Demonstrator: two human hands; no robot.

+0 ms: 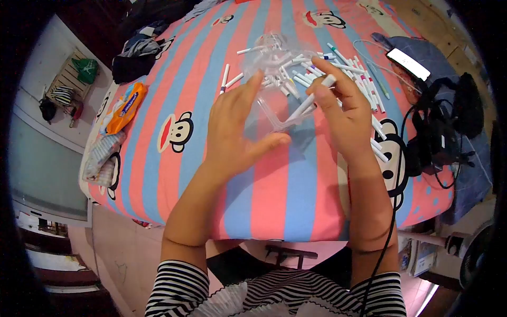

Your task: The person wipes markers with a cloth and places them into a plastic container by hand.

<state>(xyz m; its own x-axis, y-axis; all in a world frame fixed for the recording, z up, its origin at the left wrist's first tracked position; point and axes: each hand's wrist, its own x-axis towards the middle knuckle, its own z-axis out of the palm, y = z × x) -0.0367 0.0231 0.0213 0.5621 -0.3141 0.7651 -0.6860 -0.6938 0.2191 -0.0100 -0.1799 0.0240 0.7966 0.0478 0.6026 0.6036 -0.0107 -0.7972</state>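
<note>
Seated person at the edge of a bed (266, 195), seen from the head camera, with both hands raised over the near part of a pink-and-blue striped cover printed with monkey faces. The left hand (229, 121) is spread wide, with a clear plastic container (268, 108) held between its thumb and fingers; the container is tilted, above the bed and between the two hands. The right hand (343, 111) is narrowed on a white pen (304, 107), pinched between thumb and fingers. The pen slants, its upper end showing past the thumb and its lower end near the container's close corner; whether that end lies inside the container cannot be told. More clear plastic (272, 52) shows farther off, blurred; its connection to the container is unclear.

Loose pens (373, 91), mostly white with coloured bands, lie in a scattered heap behind and to the right of the hands. Two further white pens (226, 77) lie just beyond the left hand.

Right side: a phone (409, 64) with a lit screen, a pale cable (363, 42) near it, and a black adapter (437, 140) among dark cords. Left side: an orange packet (127, 108) near the bed's edge, with dark clothes (132, 66) farther back. Lower right: part of a fan (479, 253). Black-and-white striped sleeves (177, 288) cover the upper arms.
</note>
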